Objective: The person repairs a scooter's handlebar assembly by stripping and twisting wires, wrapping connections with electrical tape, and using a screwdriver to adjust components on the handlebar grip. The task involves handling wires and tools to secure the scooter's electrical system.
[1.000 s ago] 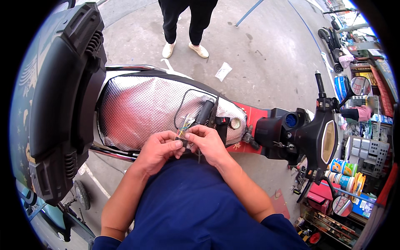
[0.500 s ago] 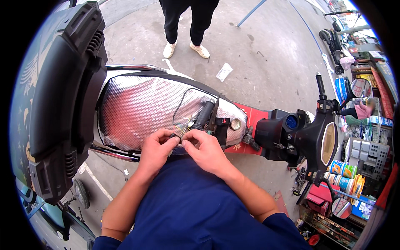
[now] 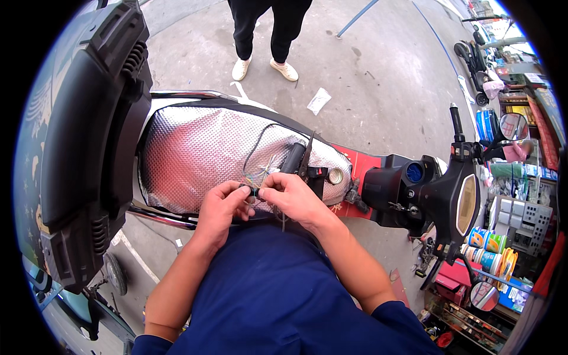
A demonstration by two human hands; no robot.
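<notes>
My left hand (image 3: 225, 207) pinches a small dark piece (image 3: 247, 190) with thin coloured wires (image 3: 263, 170) at the near edge of a silver quilted seat cover (image 3: 189, 148). My right hand (image 3: 289, 201) is closed on the same piece and wires from the right, its thumb and forefinger close to my left fingertips. Just beyond them lie a black tubular handgrip (image 3: 291, 160) with a dark cable, a black tool (image 3: 309, 148) that I cannot make out clearly, a black switch piece with a red button (image 3: 317, 173) and a round tin (image 3: 335, 176) on the seat.
A large black rear box (image 3: 89, 136) stands left; the scooter's handlebar with mirrors (image 3: 464, 201) is right, beside red floorboard (image 3: 361, 160). A person's legs in dark trousers (image 3: 267, 23) stand beyond. Shop goods (image 3: 520, 225) line the right; a white packet (image 3: 319, 100) lies on the ground.
My fingers have shifted slightly around the small piece and wires, and my right hand has moved up a little since half a second ago. The loose wires lie more spread out.
</notes>
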